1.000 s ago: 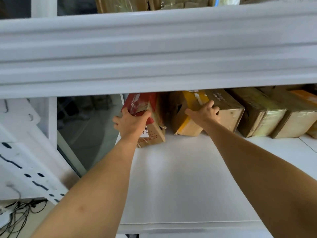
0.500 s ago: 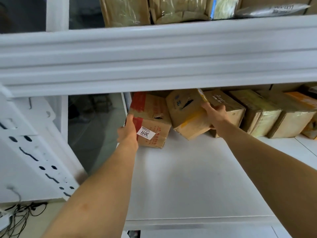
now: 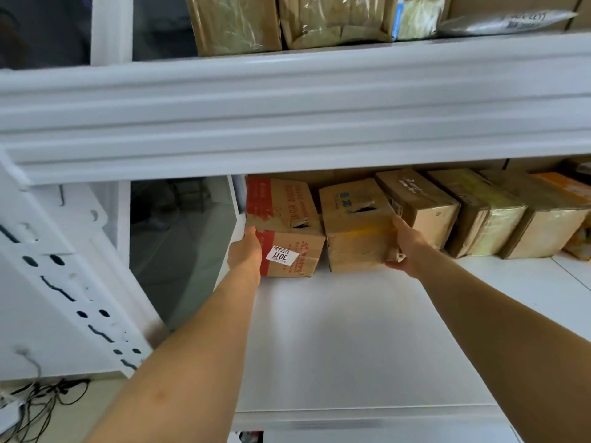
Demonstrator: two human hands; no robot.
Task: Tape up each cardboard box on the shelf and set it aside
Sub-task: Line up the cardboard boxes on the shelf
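Two cardboard boxes sit side by side at the far left of the white shelf (image 3: 351, 330). The left hand (image 3: 244, 254) presses against the left face of the red-banded box (image 3: 284, 228), which bears a white label reading 3011; its fingers are hidden, so the grip cannot be told. The right hand (image 3: 404, 247) wraps the near right corner of the plain brown box (image 3: 355, 225). More taped boxes (image 3: 486, 215) line up to the right.
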